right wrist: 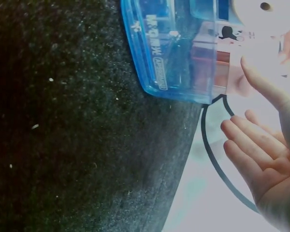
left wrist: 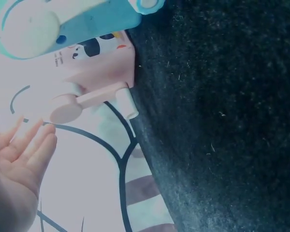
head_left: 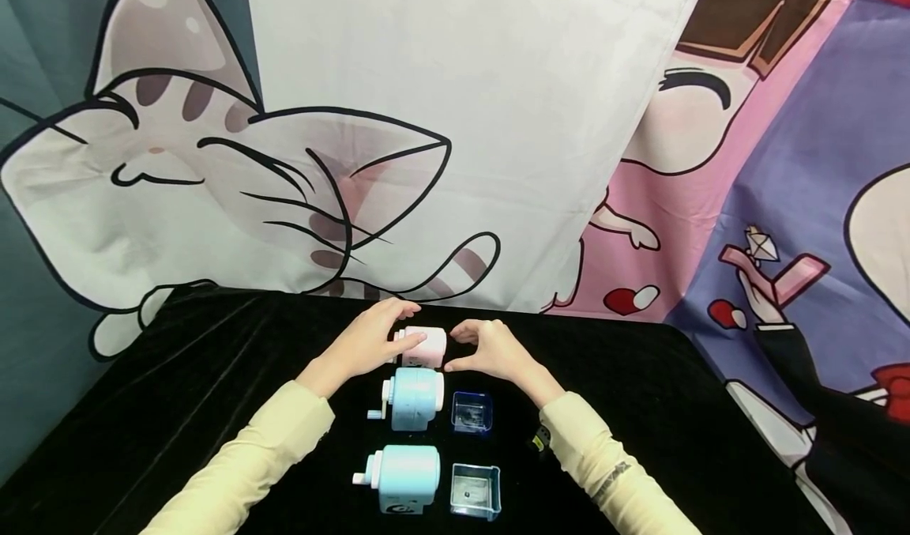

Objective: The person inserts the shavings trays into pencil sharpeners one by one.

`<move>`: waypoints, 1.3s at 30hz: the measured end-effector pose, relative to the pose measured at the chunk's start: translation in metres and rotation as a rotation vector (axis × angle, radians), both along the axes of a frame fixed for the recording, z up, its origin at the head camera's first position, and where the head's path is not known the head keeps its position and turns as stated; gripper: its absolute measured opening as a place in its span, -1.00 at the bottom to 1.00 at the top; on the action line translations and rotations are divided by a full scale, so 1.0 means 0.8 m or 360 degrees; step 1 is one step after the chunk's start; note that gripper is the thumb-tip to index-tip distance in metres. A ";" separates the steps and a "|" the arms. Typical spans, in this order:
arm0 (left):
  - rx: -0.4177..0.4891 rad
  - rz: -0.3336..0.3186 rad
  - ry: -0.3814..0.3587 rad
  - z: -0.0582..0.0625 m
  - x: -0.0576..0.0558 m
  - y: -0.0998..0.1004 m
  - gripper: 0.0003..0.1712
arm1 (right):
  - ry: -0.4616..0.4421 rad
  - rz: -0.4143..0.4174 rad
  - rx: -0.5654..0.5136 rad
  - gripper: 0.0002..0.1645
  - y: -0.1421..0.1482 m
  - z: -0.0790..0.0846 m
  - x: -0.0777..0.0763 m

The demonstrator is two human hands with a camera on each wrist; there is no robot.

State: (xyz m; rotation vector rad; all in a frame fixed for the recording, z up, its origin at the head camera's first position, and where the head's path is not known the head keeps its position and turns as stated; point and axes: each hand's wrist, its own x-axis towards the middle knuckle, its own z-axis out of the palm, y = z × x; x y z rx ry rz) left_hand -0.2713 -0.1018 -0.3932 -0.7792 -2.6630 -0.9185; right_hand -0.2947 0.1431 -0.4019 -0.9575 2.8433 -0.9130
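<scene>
A pink hand-crank pencil sharpener (head_left: 431, 351) stands at the back of a row of three. My left hand (head_left: 364, 340) is at its left, fingers spread and thumb overlapping its front in the head view. On its other side my right hand (head_left: 498, 351) faces it with fingers and thumb apart, holding nothing. The left wrist view shows the left palm (left wrist: 24, 176) beside the pink sharpener's crank (left wrist: 99, 95). In the right wrist view the right fingers (right wrist: 253, 145) are loosely bent, near the sharpener. A blue sharpener (head_left: 414, 401) stands just in front of the pink one.
Nearest me is a light teal sharpener (head_left: 411, 472), its crank pointing left. Two clear blue drawers lie right of the row, one farther back (head_left: 471, 397) and one nearer (head_left: 475, 510). Black cloth (head_left: 235, 393) covers the table; a printed curtain (head_left: 498, 124) hangs behind it.
</scene>
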 end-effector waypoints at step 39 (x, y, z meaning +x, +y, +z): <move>-0.0099 -0.0116 0.0287 0.016 0.040 0.005 -0.47 | 0.0097 -0.0079 -0.0212 -0.39 0.028 0.019 0.035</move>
